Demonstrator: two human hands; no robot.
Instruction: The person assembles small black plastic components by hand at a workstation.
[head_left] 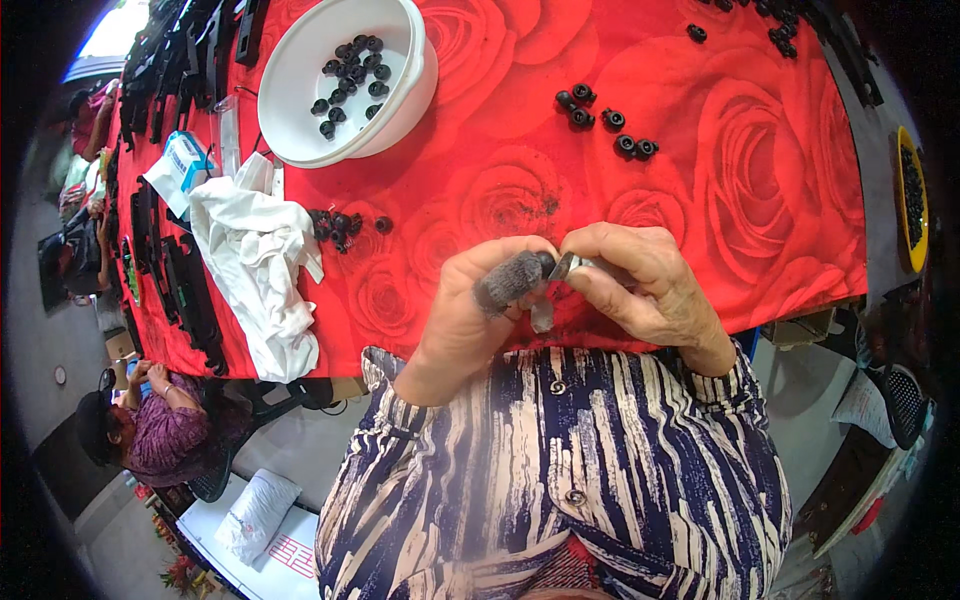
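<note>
Close together over the table's near edge, both my hands are closed. My left hand (455,300) pinches a small black plastic part (546,261), mostly hidden by the fingers; a fuzzy dark grey finger cover (512,282) wraps one of its digits, and a pale wrapping shows on another fingertip. Between the thumb and fingers of my right hand (645,285) is a small metal blade (565,267), its edge against the black part. Dark crumbs (545,207) lie on the red cloth just beyond. Left of my hands sits a cluster of black parts (342,226).
A white bowl (425,70) at the back left holds several black parts. More black parts (625,145) lie at the back right. White fabric (255,265), a blue-and-white box (185,165) and long black strips (180,285) line the left. A yellow tray (911,255) stands right; another person (170,425) sits left.
</note>
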